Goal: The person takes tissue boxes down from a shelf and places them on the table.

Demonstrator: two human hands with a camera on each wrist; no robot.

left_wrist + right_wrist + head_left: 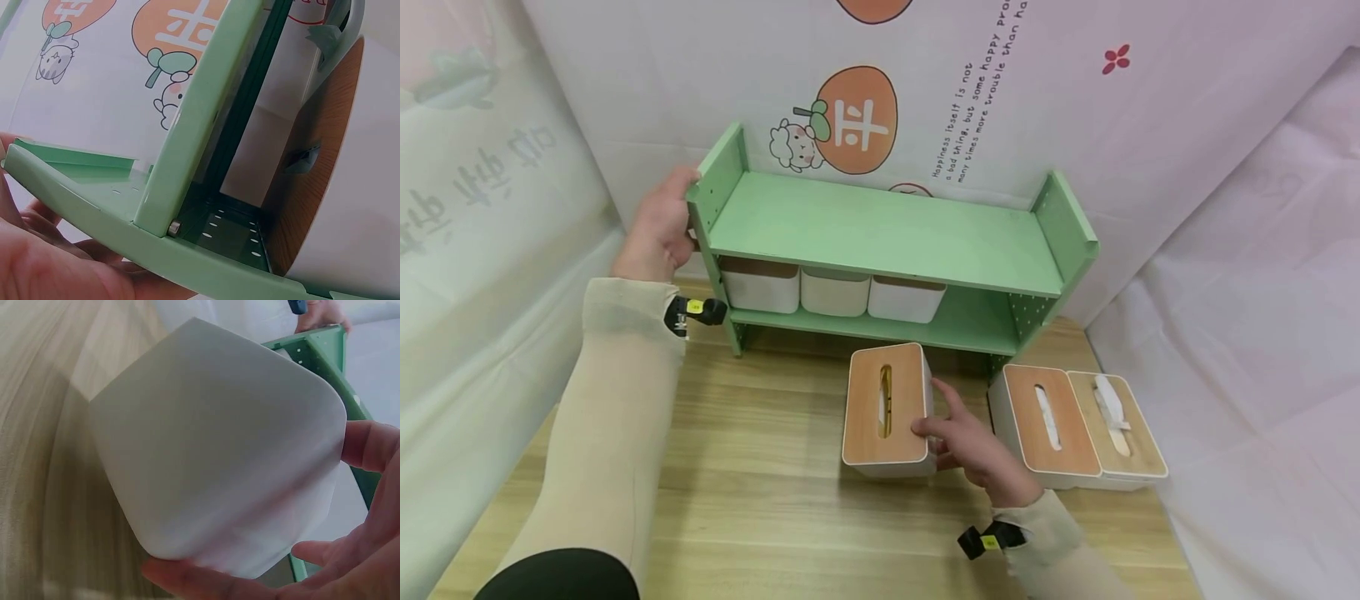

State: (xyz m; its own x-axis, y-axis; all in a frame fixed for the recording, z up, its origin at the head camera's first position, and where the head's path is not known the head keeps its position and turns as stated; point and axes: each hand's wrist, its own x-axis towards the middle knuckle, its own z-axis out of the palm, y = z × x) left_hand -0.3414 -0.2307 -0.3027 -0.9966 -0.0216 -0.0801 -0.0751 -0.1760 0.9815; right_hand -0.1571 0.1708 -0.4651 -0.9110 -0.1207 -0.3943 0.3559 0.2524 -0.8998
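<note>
My left hand [658,221] grips the left end panel of a green two-tier shelf [865,229]. In the left wrist view its fingers wrap behind the panel edge [75,200]. With my right hand [973,446] I hold a white tissue box with a wood-coloured lid [861,417] by its right side, thumb on the lid's edge. The box is in front of the shelf, over the wooden table. In the right wrist view the white wall of the tissue box [219,437] appears tilted above the tabletop, fingers at its side and lower edge.
Three boxes stand side by side on the lower tier: a left white box [760,287], a cream box [835,293] and a right white box [906,300]. Two more tissue boxes, one orange-lidded [1026,425] and one pale-lidded [1082,400], sit at the right. Printed cloth [700,75] hangs behind.
</note>
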